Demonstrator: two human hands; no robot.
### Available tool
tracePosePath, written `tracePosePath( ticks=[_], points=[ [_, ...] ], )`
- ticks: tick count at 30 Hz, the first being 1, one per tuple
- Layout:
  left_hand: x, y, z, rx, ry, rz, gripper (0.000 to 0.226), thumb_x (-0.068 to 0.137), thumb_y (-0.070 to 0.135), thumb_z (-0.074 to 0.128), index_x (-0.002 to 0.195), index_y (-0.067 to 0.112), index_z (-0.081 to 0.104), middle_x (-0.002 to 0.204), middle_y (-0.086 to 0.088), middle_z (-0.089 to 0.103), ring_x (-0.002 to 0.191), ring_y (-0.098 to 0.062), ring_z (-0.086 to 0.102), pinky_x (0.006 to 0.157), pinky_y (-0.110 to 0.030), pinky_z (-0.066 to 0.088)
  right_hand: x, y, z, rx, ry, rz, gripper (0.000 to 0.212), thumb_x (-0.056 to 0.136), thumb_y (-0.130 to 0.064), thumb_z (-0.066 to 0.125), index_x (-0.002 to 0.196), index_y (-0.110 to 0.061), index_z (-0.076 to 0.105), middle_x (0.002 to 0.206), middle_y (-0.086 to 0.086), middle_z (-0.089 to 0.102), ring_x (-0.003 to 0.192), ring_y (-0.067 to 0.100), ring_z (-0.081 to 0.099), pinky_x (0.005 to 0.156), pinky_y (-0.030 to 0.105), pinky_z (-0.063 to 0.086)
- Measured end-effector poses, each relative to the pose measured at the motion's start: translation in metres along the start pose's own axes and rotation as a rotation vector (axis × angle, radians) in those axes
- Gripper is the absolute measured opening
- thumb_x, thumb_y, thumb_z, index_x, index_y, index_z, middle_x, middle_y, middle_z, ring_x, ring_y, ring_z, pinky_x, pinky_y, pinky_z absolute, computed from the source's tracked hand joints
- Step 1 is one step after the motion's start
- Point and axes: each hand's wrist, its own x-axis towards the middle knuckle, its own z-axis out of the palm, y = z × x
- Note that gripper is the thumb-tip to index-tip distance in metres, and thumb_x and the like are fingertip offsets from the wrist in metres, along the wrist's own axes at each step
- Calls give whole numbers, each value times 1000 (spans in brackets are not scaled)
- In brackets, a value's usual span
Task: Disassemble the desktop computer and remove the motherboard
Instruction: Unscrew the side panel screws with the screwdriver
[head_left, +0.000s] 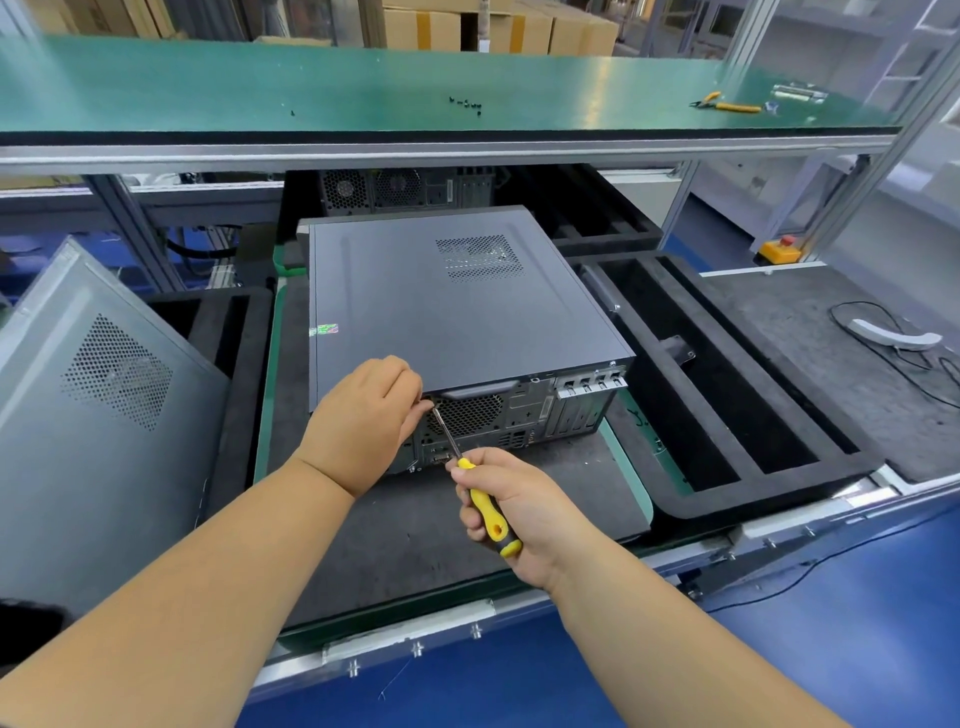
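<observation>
On the counter (431, 525), one grey desktop computer (441, 306) lies flat on a dark mat, its rear panel facing the person and its side cover closed on top. One loose grey side panel (98, 415) leans at the left, and one black foam tray (727, 379) with long slots sits to the right. Two hands work at the rear panel: the left hand (363, 421) has its fingers curled at the cover's near edge, and the right hand (514, 514) grips one yellow-handled screwdriver (480, 493), whose tip meets that edge beside the left fingers.
</observation>
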Motion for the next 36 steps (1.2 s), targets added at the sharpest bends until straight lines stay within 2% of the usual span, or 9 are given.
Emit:
tracePosePath(
  ticks=[5, 12, 18, 25, 36],
  points=[
    [-2, 1, 2, 6, 36, 2, 17, 84, 15, 70, 77, 4, 59, 76, -9, 54, 64, -25, 50, 59, -35, 48, 0, -3, -4, -5, -18, -6, 14, 92, -14, 61, 105, -8, 62, 70, 3, 55, 55, 12, 51, 49, 22, 43],
    [-2, -2, -1, -35, -26, -21, 20, 75, 10, 78, 83, 7, 59, 83, -6, 55, 72, -24, 51, 66, -34, 49, 7, -8, 1, -27, -38, 18, 12, 91, -15, 62, 102, -10, 64, 70, 3, 56, 54, 12, 51, 48, 21, 43],
    [-5, -6, -2, -101, -39, -15, 14, 79, 2, 70, 91, 7, 66, 92, -5, 59, 82, -24, 55, 72, -35, 50, 13, -8, 6, -25, -40, 52, 15, 90, -16, 64, 104, -9, 65, 70, 4, 57, 54, 12, 52, 48, 22, 43],
    [-3, -9, -1, -142, -51, -57, 14, 79, 3, 69, 89, 12, 64, 93, 2, 57, 85, -19, 52, 76, -32, 48, 14, -6, 6, -39, -27, 42, 12, 90, -16, 63, 101, -11, 65, 69, 3, 57, 54, 12, 52, 47, 21, 43],
    [0, -6, -3, -149, -60, -80, 15, 77, 3, 69, 85, 12, 63, 90, 1, 57, 83, -18, 51, 75, -29, 48, 14, -8, 4, -50, -29, 33, 10, 90, -15, 63, 99, -12, 66, 68, 2, 57, 54, 12, 51, 48, 22, 42]
  ],
)
